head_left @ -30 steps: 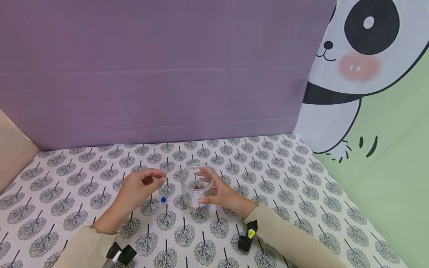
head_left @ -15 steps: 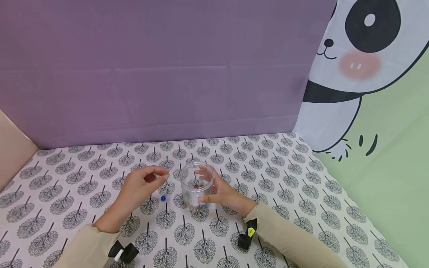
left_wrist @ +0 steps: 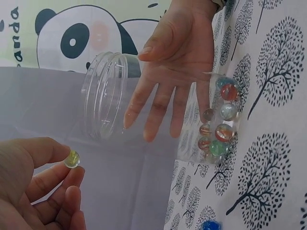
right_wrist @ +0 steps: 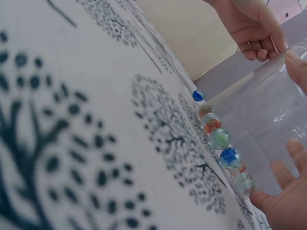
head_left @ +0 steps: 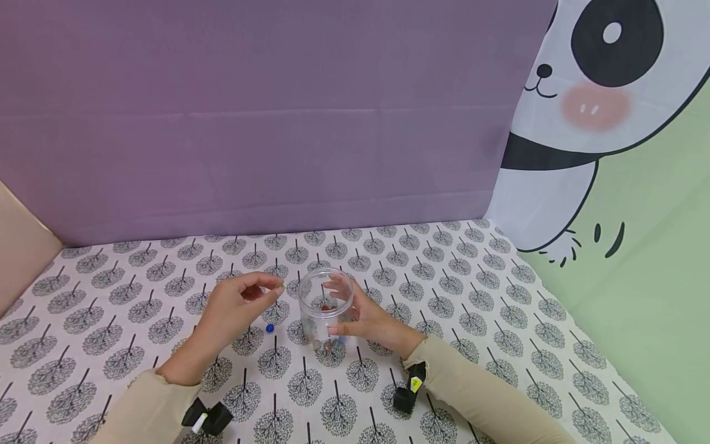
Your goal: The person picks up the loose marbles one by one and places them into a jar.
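A clear plastic jar stands upright without a lid, and several glass marbles lie on its bottom. My right hand holds the jar from the right, thumb on the near side and fingers along the far side. Left of the jar, my left hand is raised near rim height, apart from the jar. Between thumb and fingertip it pinches a yellow-green marble. On the cloth below that hand lies a blue marble, which the right wrist view also shows outside the jar.
A white cloth printed with grey trees covers the table. Behind it hangs a purple curtain. A pale green sheet with a panda picture hangs at the right. Both wrists carry small black camera mounts.
My left hand has moved slightly right and up, bringing the yellow-green marble closer to the jar's rim. The right hand, jar and blue marble look unmoved.
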Demonstrator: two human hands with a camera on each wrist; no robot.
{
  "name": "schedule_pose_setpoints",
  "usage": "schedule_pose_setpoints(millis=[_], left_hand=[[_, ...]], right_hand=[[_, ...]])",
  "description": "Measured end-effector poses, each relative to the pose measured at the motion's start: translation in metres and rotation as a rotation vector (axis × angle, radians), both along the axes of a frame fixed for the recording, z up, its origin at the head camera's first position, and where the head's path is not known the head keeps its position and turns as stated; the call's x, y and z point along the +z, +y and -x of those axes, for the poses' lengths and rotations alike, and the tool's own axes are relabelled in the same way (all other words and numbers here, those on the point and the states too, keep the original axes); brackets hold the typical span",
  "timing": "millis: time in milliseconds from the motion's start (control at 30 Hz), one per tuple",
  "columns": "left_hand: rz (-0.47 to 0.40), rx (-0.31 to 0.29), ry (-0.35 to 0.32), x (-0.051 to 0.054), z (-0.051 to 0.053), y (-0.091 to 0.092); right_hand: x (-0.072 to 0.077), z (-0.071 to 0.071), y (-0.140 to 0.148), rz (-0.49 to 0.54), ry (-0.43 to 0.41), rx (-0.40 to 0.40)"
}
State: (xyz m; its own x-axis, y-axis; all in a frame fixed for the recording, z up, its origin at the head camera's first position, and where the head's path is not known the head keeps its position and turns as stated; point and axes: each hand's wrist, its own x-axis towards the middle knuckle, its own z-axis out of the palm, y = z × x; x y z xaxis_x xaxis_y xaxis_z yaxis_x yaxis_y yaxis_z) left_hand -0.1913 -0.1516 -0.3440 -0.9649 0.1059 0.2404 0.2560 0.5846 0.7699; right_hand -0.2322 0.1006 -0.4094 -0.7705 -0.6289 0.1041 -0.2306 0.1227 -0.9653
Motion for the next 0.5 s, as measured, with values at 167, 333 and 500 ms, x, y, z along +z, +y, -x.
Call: schedule_pose_setpoints(millis=[167, 333, 500], left_hand=[[-0.008, 0.000, 0.011, 0.0016, -0.0014, 0.0016], [-0.018, -0.004, 0.022, 0.0026, -0.0018, 0.0022], [-0.029, -0.015, 0.032, 0.0037, -0.0018, 0.0032]], right_hand=[[-0.0005, 0.0010, -0.0004, -0.003, 0.012, 0.001], [-0.0005, 0.0010, -0.0001, -0.007, 0.022, 0.009], [0.0003, 0.0000, 0.0003, -0.003, 0.018, 0.016]])
